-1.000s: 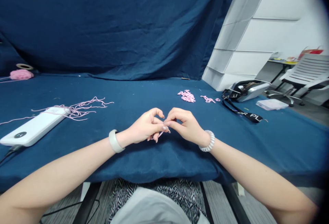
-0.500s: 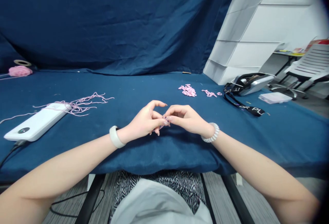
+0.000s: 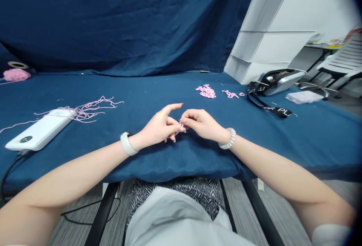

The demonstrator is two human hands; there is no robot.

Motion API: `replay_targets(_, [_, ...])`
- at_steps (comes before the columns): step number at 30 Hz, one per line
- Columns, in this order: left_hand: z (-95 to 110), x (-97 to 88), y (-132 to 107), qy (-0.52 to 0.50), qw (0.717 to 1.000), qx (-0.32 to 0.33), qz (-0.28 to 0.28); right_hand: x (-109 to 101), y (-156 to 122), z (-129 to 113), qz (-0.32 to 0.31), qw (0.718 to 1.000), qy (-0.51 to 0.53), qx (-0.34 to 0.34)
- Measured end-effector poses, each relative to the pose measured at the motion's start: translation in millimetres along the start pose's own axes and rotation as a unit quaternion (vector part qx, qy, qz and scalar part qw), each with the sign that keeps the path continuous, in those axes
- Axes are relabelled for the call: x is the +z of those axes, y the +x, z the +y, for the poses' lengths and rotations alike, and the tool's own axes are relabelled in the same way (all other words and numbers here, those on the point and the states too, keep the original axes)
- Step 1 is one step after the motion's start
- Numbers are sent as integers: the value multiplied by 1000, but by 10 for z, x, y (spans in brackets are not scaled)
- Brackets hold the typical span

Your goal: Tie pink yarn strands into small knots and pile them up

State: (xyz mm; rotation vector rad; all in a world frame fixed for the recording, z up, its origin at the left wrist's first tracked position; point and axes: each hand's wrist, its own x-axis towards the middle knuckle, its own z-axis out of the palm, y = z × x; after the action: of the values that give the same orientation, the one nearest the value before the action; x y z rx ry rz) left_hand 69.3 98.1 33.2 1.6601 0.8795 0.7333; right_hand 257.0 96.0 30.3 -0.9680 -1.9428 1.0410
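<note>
Between my two hands is a short bit of pink yarn [image 3: 181, 124], mostly hidden by the fingers. My left hand [image 3: 164, 125] pinches it between thumb and a finger, with the index finger stretched out above. The thumb and index fingertip of my right hand [image 3: 199, 123] are closed on the yarn from the other side. Both hands hover near the front of the blue cloth-covered table [image 3: 158, 87]. Beyond my right hand lie a pile of small pink yarn pieces [image 3: 207, 91] and a smaller group of them [image 3: 231, 94].
At left, cut pink yarn strands [image 3: 90, 109] lie across a white power bank [image 3: 42, 129] with a black cable. A pink yarn ball [image 3: 17, 74] and a tape roll [image 3: 17, 65] sit far left. At right are a black strap [image 3: 271, 109], a bag-like case [image 3: 279, 81] and a flat clear box [image 3: 304, 97].
My right hand has shifted slightly, its fingers drawn closer together and a little off the left fingertips. My left index finger is straighter. The whole view has tilted slightly.
</note>
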Motion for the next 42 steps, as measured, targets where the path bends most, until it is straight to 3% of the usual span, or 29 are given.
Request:
replay_targets(7, [13, -5, -1, -4, 1000, 4, 4, -26, 35, 39, -2, 993, 111, 28])
replay_targets(13, [-14, -18, 4, -41, 999, 15, 10, -80, 57, 71, -43, 978, 200, 39])
replay_targets(18, [-19, -17, 9, -64, 997, 31, 8, -58, 37, 36, -49, 979, 198, 26])
replay_targets(28, [-10, 5, 3, -85, 996, 13, 6, -2, 10, 18, 20, 996, 80, -44])
replay_targets(35, [12, 2, 8, -99, 994, -9, -41, 25, -10, 12, 13, 996, 27, -89])
replay_targets(39, [5, -2, 7, -99, 993, -6, -57, 38, -17, 9, 2, 996, 39, -79])
replay_targets(42, [1, -2, -3, -96, 994, -3, -61, 23, -5, 23, -28, 992, 111, -51])
